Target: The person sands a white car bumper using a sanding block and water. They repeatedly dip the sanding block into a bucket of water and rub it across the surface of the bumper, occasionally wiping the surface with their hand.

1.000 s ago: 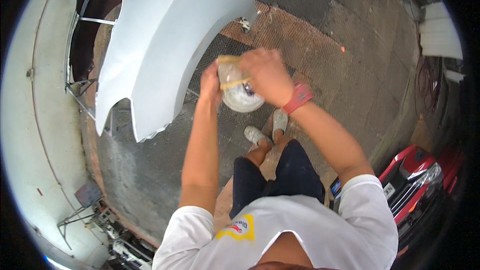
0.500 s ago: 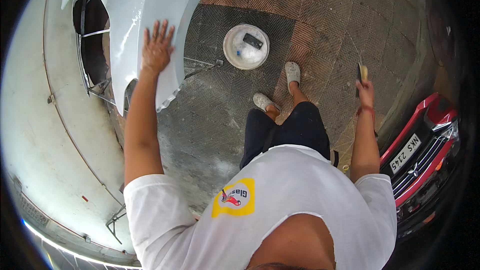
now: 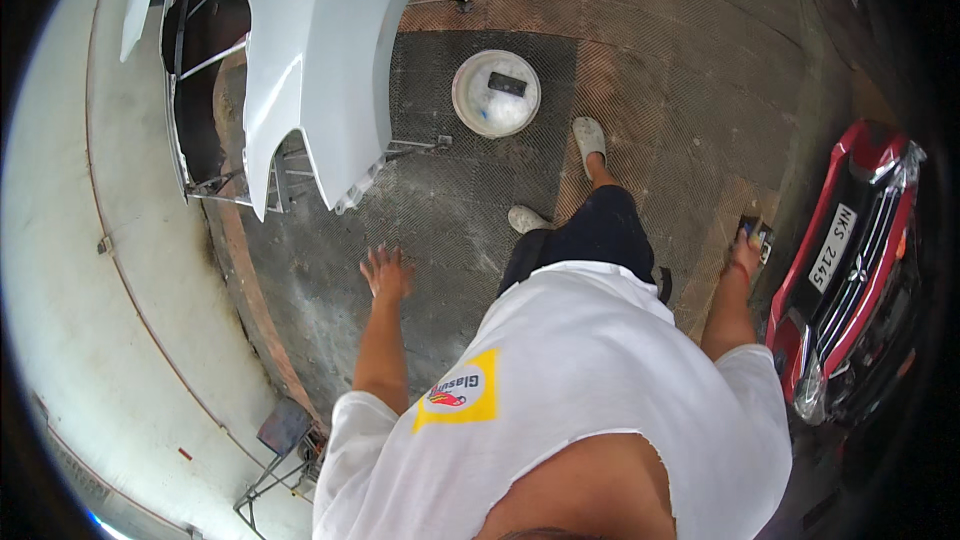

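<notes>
1. Out at the person's right side, just short of a red car front (image 3: 850,280), a small dark block (image 3: 760,230) with yellowish and pale patches sits in the right hand (image 3: 745,248); the fingers are closed around it, and it is too small from here for me to make out its details.

2. Over on the other side, the left hand (image 3: 388,273) is open and bare, fingers spread, with nothing in its grasp. It hangs above the floor (image 3: 680,90), near the bottom end of a big pale grey body panel (image 3: 340,50) and visibly apart from it.

3. That panel, curved and glossy, rests on a frame of thin metal bars (image 3: 212,60), with a ragged-looking lower corner and a dark opening behind it.

4. Ahead of the person's feet, right of the panel, stands a round white bucket (image 3: 463,120). Inside I can see whitish contents, a black rectangular piece (image 3: 507,84) and a small blue spot (image 3: 484,114).

5. The person wears a white shirt (image 3: 600,370), dark shorts (image 3: 600,230) and pale clogs (image 3: 590,145), planted on textured matting in black and brown.

6. Farther out, a pale wall (image 3: 60,240) bends along the left, and a dark flat board (image 3: 284,426) stands low beside it.
</notes>
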Demonstrator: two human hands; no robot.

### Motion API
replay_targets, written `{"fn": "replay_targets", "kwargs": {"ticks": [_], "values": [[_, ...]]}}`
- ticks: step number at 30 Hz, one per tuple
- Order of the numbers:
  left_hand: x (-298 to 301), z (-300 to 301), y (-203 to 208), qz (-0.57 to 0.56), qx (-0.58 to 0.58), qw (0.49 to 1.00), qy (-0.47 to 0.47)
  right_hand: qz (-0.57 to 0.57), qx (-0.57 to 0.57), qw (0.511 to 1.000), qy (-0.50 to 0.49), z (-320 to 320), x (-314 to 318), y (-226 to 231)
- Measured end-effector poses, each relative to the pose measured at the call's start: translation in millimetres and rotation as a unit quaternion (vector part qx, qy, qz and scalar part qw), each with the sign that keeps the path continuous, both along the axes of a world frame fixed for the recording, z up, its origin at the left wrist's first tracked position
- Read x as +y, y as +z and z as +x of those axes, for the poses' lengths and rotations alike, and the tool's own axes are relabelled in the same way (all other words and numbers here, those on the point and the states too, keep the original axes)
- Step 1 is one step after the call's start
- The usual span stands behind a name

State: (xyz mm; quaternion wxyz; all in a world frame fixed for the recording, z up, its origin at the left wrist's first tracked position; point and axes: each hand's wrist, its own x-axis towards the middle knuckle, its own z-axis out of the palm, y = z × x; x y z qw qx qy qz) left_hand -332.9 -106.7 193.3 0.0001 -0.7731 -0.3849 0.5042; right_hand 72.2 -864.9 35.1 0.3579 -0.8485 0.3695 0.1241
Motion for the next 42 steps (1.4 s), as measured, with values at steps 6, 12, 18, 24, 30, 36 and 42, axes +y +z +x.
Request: {"fn": "replay_targets", "kwargs": {"ticks": [6, 12, 18, 24, 30, 36, 42], "values": [[-45, -179, -8, 0.17, -0.053, 0.878, 0.445, 0.092, -0.076, 0.992, 0.035, 25, 187, 23], [25, -181, 33, 0.281, -0.244, 0.854, 0.364, 0.132, -0.18, 0.965, 0.135, 45, 387, 58], [136, 50, 144, 0.299, -0.534, 0.785, 0.102, 0.345, -0.121, 0.908, 0.206, 34, 582, 95], [210, 240, 192, 0.236, -0.555, 0.797, -0.034, 0.382, -0.043, 0.878, 0.285, 12, 733, 107], [289, 366, 174, 0.168, -0.515, 0.834, -0.103, 0.347, -0.058, 0.89, 0.289, 38, 820, 101], [328, 429, 165, 0.168, -0.399, 0.89, -0.142, 0.364, -0.094, 0.892, 0.25, 87, 859, 85], [330, 432, 156, 0.113, -0.459, 0.88, -0.046, 0.363, -0.123, 0.889, 0.251, 96, 879, 74]]}}
